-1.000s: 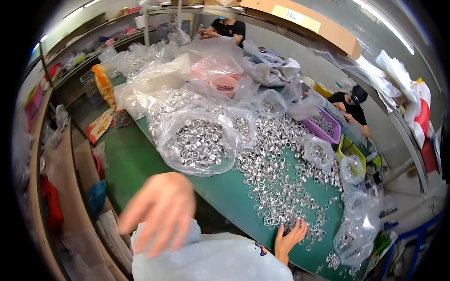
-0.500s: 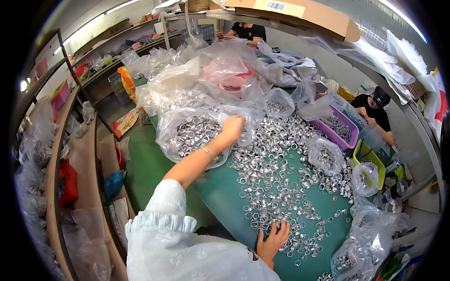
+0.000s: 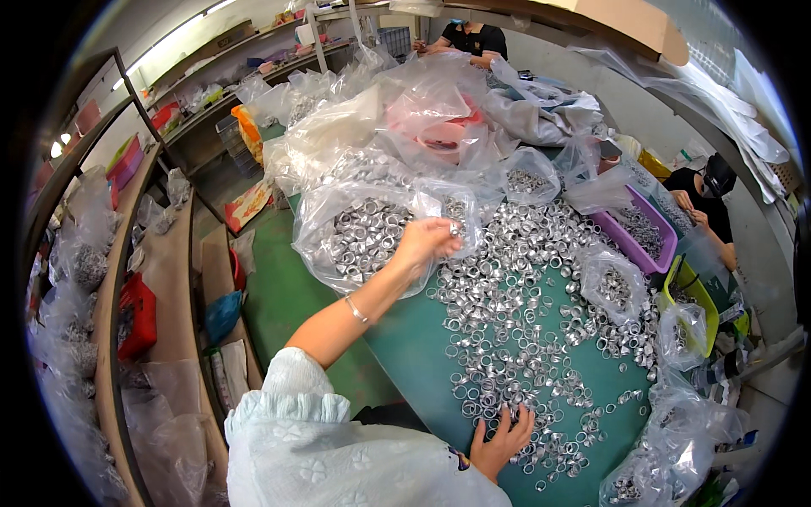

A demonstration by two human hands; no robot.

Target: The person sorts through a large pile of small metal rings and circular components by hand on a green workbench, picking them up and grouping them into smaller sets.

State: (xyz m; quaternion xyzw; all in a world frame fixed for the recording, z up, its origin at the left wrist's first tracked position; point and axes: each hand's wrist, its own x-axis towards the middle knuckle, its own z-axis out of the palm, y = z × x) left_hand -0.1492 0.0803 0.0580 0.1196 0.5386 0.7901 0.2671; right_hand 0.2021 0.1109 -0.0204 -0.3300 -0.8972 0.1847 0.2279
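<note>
My left hand (image 3: 427,242) is raised over the green table, with a small silver metal ring (image 3: 456,229) pinched at its fingertips. Just behind it lies an open clear bag (image 3: 314,221) full of similar rings, and a smaller clear bag (image 3: 482,239) of rings sits to its right. My right hand (image 3: 504,445) rests with fingers apart at the near end of a wide spread of loose rings (image 3: 498,325). Its fingertips touch some of them, and nothing seems to be gripped there.
Bags heap up across the table's far side around a pink basin (image 3: 441,139). On the right stand a purple basket (image 3: 629,239), a lime-green basket (image 3: 705,291) and bagged rings (image 3: 612,283). Wooden shelves (image 3: 165,291) run along my left. Two people sit at the far and right sides.
My left hand has come nearer and turned, and a ring now shows at its fingertips. My right hand stays on the near rings. The whole view has shifted slightly.
</note>
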